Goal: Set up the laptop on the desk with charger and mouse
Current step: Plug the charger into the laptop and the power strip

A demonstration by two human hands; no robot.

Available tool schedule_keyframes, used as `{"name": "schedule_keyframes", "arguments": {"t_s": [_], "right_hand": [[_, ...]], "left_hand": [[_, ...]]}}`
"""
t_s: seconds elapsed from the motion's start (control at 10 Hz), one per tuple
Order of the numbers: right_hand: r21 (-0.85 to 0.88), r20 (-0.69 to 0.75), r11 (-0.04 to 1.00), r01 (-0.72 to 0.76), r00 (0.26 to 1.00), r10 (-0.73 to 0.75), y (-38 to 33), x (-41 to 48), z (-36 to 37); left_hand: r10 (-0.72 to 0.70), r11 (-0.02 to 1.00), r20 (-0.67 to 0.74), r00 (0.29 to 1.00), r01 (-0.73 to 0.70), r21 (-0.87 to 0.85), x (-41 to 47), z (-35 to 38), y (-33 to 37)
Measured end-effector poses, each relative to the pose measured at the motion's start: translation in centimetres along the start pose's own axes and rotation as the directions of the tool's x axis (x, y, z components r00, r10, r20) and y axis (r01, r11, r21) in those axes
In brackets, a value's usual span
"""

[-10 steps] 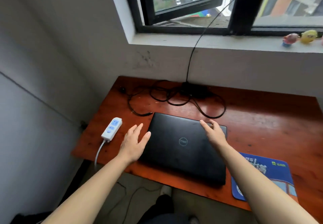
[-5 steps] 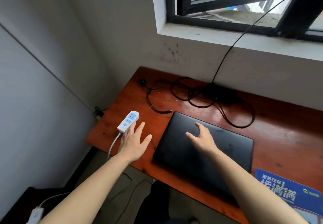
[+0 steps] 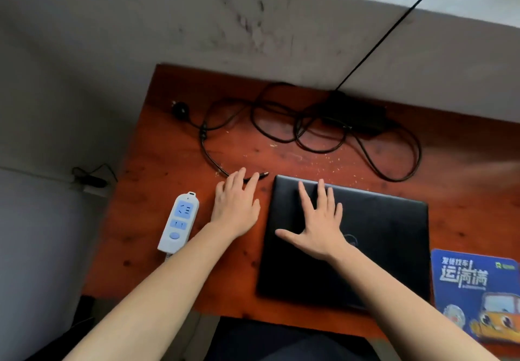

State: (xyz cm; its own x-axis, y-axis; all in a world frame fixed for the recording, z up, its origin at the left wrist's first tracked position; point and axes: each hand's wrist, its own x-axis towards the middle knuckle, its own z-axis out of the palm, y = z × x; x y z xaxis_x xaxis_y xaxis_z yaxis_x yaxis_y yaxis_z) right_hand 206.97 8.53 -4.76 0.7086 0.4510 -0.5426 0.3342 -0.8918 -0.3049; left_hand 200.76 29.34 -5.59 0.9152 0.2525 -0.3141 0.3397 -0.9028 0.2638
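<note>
On desk (image 3: 174, 248), closed laptop (image 3: 380, 248) under right hand (image 3: 318, 227)

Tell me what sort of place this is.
Probably a home or dorm room study corner. A small wooden desk stands against a scuffed wall, bearing a closed laptop, its tangled charger, a white power strip and a cartoon mouse pad.
</note>
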Motion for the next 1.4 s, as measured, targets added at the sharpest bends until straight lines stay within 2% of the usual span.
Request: {"name": "schedule_keyframes", "arguments": {"t_s": [0.1,0.3,0.5,1.0,1.2,1.4], "right_hand": [[-0.071,0.004,0.997,-0.024,1.0,0.024,-0.9,0.5,1.3],[-0.143,0.069,0.988,-0.054,0.996,0.064,-0.3,1.2,2.0],[-0.155,0.073,0.985,-0.073,0.994,0.085,-0.6,1.0,1.7],[-0.165,0.086,0.984,-0.073,0.992,0.088,-0.9,0.8,1.1],[-0.163,0.104,0.984,-0.069,0.991,0.086,-1.1,0.7,0.7],[-0.171,0.114,0.983,-0.066,0.99,0.086,-1.3,0.7,0.5]], "left_hand": [[0.06,0.997,-0.074,0.995,-0.056,0.044,1.3,0.9,-0.7],[0.115,0.986,-0.265,0.957,-0.143,-0.089,3.2,2.6,-2.8],[0.235,0.953,-0.25,0.939,-0.273,-0.13,3.0,2.2,-3.3],[0.293,0.928,-0.214,0.932,-0.331,-0.172,2.9,1.8,-3.9],[0.161,0.946,-0.226,0.961,-0.215,-0.242,2.8,1.7,-2.8],[0.209,0.945,-0.186,0.96,-0.248,-0.214,3.4,1.3,-3.1]]}}
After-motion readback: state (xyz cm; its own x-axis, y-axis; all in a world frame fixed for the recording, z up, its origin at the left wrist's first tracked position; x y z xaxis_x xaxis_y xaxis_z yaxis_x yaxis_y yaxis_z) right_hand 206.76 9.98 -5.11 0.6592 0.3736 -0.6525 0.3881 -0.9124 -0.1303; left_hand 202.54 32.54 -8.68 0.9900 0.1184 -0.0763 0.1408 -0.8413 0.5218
